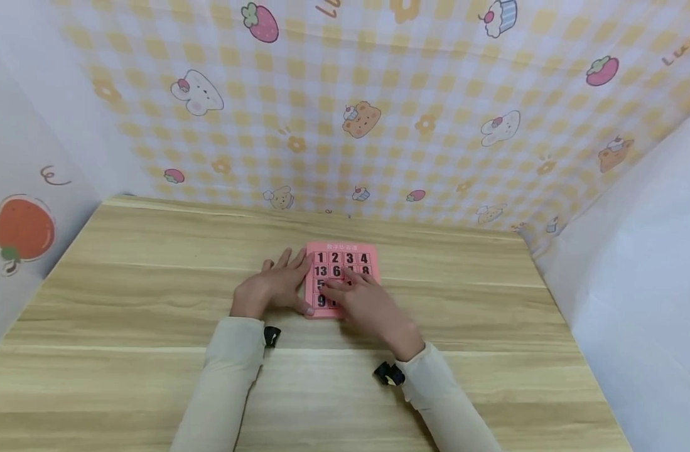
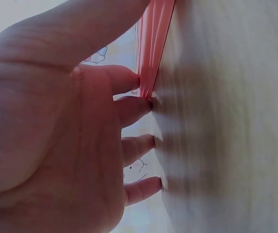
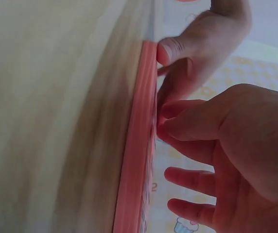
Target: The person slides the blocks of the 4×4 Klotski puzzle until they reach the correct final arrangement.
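Note:
A pink number slide puzzle (image 1: pixel 345 247) lies flat on the wooden table, its tiles printed with black numbers. The top row reads 1, 2, 3, 4; below it 13 and 6 show, with 5 and 9 further down the left column. My left hand (image 1: pixel 274 285) rests at the puzzle's left side, thumb at the lower left corner and other fingers spread, some of them on the table. Over the lower right tiles lies my right hand (image 1: pixel 373 307), its fingertips touching the face and hiding several numbers. In the right wrist view the puzzle's side edge (image 3: pixel 135 145) runs beside the right fingers.
The light wooden table (image 1: pixel 124 263) extends around the puzzle. Behind it hangs a yellow checked cloth (image 1: pixel 322 81) with cartoon prints, and white panels (image 1: pixel 638 251) stand at both sides. A dark strap piece (image 1: pixel 388 374) sits at the right wrist.

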